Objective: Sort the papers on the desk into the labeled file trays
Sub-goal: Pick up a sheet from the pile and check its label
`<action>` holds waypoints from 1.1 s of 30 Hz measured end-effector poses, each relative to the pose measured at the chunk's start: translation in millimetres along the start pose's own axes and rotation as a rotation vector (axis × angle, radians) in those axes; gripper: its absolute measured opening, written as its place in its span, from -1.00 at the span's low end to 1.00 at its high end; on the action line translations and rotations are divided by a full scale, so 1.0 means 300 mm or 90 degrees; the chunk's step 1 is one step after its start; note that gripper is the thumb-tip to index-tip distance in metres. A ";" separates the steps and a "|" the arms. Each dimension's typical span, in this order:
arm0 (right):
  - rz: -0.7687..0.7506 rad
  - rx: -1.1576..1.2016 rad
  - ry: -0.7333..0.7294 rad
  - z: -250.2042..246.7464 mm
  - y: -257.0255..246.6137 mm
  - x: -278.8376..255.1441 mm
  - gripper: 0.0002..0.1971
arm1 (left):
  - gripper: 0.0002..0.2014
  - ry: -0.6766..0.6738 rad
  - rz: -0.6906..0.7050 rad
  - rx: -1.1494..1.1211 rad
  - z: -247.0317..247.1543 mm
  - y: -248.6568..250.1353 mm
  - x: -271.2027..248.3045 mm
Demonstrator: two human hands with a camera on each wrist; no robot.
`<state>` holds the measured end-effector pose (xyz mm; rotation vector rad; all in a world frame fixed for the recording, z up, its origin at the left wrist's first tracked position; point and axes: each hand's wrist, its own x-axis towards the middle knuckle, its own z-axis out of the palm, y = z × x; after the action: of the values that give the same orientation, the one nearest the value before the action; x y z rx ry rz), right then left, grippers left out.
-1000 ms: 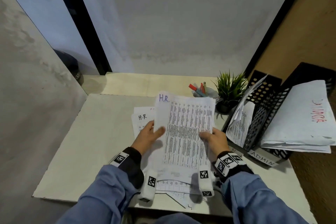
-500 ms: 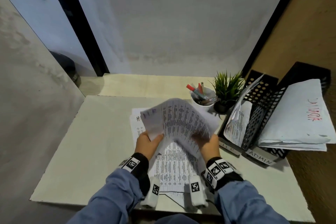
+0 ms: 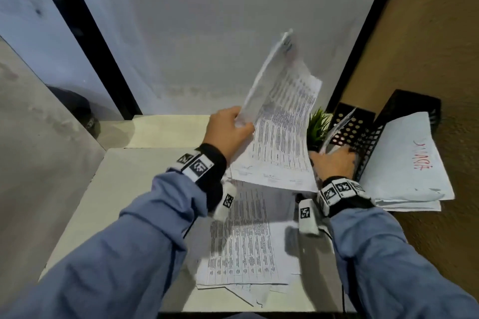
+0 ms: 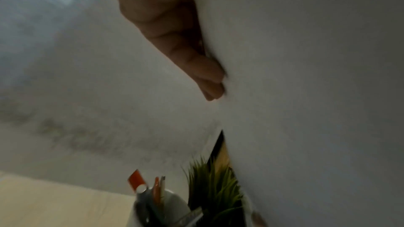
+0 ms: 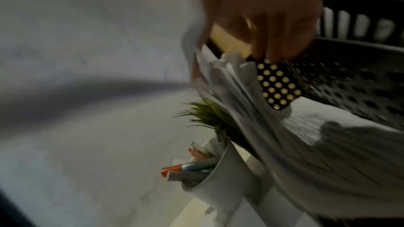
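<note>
My left hand (image 3: 239, 125) pinches a few printed sheets (image 3: 282, 127) by their left edge and holds them upright above the desk, just left of the black file trays (image 3: 356, 124). In the left wrist view its fingers (image 4: 207, 78) lie flat on the sheets' blank back (image 4: 306, 75). My right hand (image 3: 337, 160) reaches into the nearer tray, fingers (image 5: 273, 40) down against its perforated wall (image 5: 276, 84), beside the papers standing there (image 5: 251, 103). A pile of printed papers (image 3: 243, 241) lies on the desk below my wrists.
The further tray holds white sheets with red writing (image 3: 414, 160). A small green plant (image 3: 317, 127) and a white pen cup (image 5: 207, 179) stand just left of the trays. The wall is close behind, and a brown panel runs along the right.
The sheets came up off the pile, and my left hand carried them up and right toward the trays. My right hand let go of them and moved into the nearer tray.
</note>
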<state>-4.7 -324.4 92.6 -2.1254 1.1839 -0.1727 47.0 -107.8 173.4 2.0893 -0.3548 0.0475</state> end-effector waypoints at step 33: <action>-0.151 -0.073 -0.096 -0.139 0.063 0.095 -0.73 | -0.77 -0.372 0.039 0.216 0.631 0.128 0.147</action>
<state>-19.2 -374.4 106.5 -2.3322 0.8717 -0.0505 58.0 -296.6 114.7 2.4008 -0.8067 -0.5078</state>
